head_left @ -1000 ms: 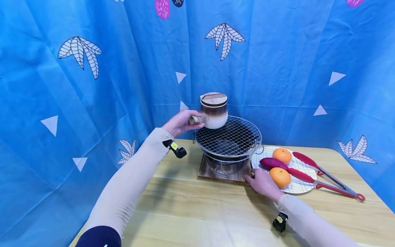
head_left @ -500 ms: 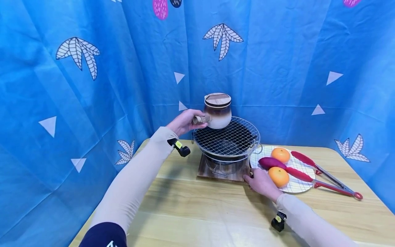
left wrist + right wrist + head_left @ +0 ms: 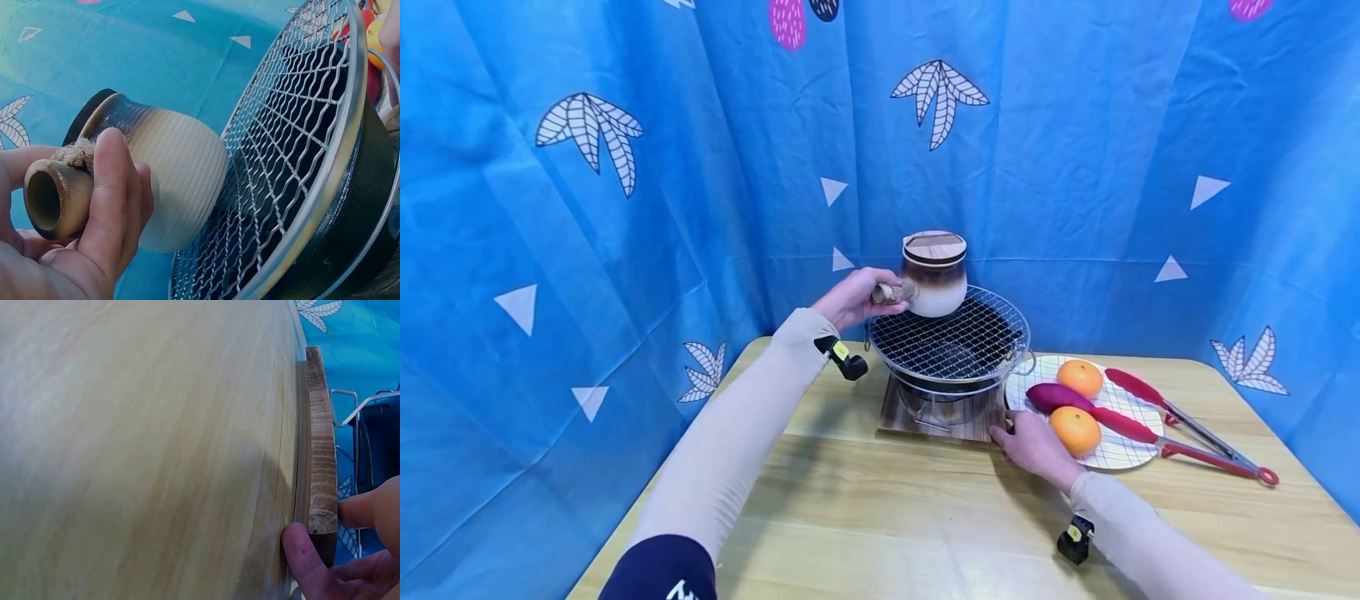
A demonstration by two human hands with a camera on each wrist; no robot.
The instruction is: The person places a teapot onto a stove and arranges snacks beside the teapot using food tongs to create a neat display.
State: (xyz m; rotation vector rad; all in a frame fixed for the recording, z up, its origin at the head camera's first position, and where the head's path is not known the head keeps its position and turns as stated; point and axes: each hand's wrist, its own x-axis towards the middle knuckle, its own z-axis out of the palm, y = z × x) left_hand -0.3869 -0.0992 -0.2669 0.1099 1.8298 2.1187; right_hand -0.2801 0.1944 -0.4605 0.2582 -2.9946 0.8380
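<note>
A: Which step does this look like?

B: Setting the pot down, I'd judge. The left hand has its fingers curled round the rope-wrapped side handle of the ceramic pot. The pot, wooden lid on, is upright at the far left edge of the wire grill; from the left wrist view its belly is right at the mesh, though I cannot tell whether it rests there or hangs just above.

A: And the right hand?

B: Low on the tabletop, at the near right corner of the wooden base under the stove. The thumb and a fingertip press against that corner, the other fingers loosely bent, nothing pinched. It seems to be steadying the base.

A: What does the next move call for?

B: Probably settling the pot flat on the mesh, away from the rim, before letting go of the handle. The plate with two oranges, a purple sweet potato and red tongs lies to the right, untouched
</note>
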